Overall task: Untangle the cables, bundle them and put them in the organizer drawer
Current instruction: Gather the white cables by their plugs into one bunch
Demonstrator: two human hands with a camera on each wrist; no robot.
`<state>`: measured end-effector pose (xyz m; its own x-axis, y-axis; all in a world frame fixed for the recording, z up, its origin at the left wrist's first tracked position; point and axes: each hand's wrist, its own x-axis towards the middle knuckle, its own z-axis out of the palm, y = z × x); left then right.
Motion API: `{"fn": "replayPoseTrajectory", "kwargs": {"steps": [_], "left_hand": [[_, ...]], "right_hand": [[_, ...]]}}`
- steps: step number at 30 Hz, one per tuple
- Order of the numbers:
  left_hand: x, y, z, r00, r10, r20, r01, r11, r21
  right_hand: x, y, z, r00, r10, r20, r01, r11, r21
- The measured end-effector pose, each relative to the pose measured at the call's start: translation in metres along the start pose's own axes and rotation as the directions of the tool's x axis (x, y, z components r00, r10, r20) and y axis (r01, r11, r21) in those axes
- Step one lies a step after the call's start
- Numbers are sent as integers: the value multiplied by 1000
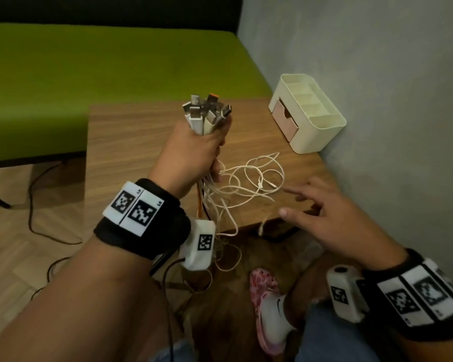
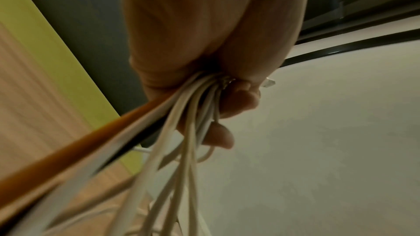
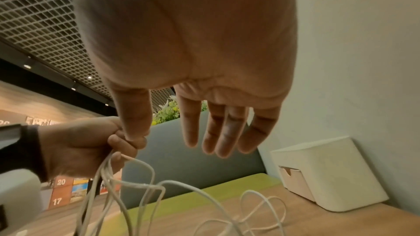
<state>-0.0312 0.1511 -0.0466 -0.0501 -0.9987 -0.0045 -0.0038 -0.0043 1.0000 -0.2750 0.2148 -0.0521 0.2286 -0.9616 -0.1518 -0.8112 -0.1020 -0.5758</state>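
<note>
Left hand: your left hand (image 1: pixel 194 150) is fisted round the cables (image 1: pixel 249 178) just below their plugs (image 1: pixel 207 109), which stand up out of the top of the fist in one cluster — keep that grip firm so the ends stay level.
Right hand: your right hand (image 1: pixel 330 218) hovers over the near right corner of the table (image 1: pixel 131 142), fingers spread and holding nothing, near the loose loops but not touching them.
Cables: below the fist the white strands hang down, some lying in crossed loops on the table, others trailing over its near edge toward the floor; an orange cable (image 2: pixel 75 143) and a dark one run with them.
Step in hand: by my reading, combing out the tails so they can be bundled.
How to do it well: run your free hand down from the fist, one strand at a time — lift a loop clear rather than tugging, since pulling will likely tighten the crossings.
Watch: the far connectors on the table may snag in a loop.
Organizer: the cream organizer (image 1: pixel 311 118) sits at the far right corner against the wall, its pink drawer (image 1: pixel 285 118) slightly open; you will probably need to pull it out further.
</note>
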Motion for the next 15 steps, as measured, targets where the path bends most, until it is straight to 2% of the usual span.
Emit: {"fn": "replayPoseTrajectory", "kwargs": {"steps": [2, 5, 9, 11, 15], "left_hand": [[-5, 8, 8, 999, -5, 44, 5, 1000, 5], [-15, 21, 20, 994, 2, 112, 1, 1000, -24], [-27, 32, 25, 987, 20, 158, -7, 996, -83], [-30, 31, 20, 991, 9, 133, 3, 996, -94], [-28, 18, 8, 1000, -11, 28, 12, 999, -45]], "right_hand": [[-7, -9, -6, 996, -63, -64, 67, 996, 54], [-11, -28, -3, 987, -160, -3, 159, 977, 144], [2, -40, 20, 971, -232, 52, 230, 972, 50], [5, -43, 25, 981, -169, 94, 166, 985, 43], [2, -46, 24, 953, -35, 302, -34, 975, 219]]}}
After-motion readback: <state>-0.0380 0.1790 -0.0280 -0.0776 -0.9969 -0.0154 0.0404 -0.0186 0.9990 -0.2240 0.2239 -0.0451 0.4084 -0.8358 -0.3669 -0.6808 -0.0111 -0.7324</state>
